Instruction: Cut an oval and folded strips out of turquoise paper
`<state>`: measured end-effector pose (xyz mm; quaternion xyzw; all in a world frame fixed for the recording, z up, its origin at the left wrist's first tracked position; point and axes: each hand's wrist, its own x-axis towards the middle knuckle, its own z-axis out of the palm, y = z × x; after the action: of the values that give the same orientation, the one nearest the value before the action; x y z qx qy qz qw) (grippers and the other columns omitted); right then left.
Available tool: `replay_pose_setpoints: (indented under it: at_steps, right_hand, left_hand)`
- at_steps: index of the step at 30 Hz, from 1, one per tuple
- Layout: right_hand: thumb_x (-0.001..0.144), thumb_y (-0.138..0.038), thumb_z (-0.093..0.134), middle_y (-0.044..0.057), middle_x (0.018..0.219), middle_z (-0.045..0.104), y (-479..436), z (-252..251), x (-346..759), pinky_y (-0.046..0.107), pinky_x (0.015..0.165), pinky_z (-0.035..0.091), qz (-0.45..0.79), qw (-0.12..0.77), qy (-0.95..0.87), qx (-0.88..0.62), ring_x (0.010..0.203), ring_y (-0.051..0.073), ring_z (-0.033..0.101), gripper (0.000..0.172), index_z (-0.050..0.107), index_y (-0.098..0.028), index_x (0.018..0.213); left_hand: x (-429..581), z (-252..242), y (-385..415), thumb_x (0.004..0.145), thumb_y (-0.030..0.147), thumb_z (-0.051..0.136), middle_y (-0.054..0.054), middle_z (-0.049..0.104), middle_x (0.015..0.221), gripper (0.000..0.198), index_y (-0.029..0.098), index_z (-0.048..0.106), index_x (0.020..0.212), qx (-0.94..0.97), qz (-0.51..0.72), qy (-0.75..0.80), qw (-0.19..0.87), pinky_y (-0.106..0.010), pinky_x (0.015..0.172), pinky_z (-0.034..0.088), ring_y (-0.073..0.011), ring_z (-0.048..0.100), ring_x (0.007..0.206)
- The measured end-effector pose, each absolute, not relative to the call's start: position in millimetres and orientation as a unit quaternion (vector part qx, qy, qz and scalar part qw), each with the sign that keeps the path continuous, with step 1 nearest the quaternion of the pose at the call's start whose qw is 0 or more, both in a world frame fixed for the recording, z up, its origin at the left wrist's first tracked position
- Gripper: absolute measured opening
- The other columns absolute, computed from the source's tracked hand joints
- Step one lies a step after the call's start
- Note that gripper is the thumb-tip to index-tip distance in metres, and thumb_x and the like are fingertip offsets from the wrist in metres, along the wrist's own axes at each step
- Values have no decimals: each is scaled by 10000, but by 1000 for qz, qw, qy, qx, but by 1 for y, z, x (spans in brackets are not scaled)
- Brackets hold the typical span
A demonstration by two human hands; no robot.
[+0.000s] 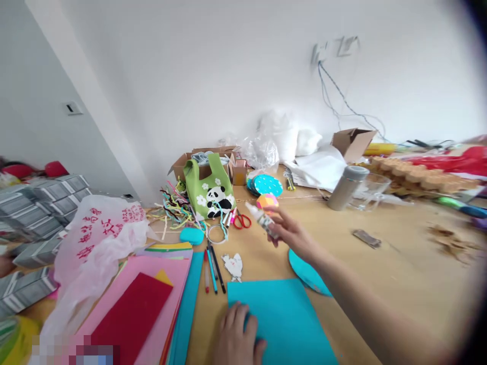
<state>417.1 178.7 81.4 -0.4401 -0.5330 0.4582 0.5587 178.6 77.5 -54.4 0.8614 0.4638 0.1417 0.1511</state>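
Blue sheet lies flat beneath my left hand, whose fingers are loosely spread and grip nothing, probably to steady it. Right hand is part-curled, holding a small white bottle by its body, likely to leave the nozzle free; white cut-out lies ahead of my left hand, apparently kept off the sheet.

Left hand is down at 6 o'clock, palm down, fingers a bit spread, pointing roughly 12. Right forearm, bare, slants in from 4ish, right hand aimed toward 10, curled in a grip.
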Motion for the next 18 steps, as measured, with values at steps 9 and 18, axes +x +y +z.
replay_pose_setpoints:
  at_steps: [9,18]
  right_hand:
    - [640,-437,800,11,690,575,29,40,421,231,425,356,541,601,-326,-490,506,101,462,323,694,-235,868]
    - [550,-261,840,0,747,593,11,24,426,224,440,377,499,686,-263,-459,555,97,457,372,695,-239,892]
  left_hand:
    - [174,-18,69,919,348,523,-105,565,1312,303,188,624,1156,877,110,444,147,-479,1075,364,-299,448,1271]
    - [187,-19,48,882,451,569,-103,521,1397,487,218,561,1310,904,97,396,129,-501,1089,360,-313,443,1286]
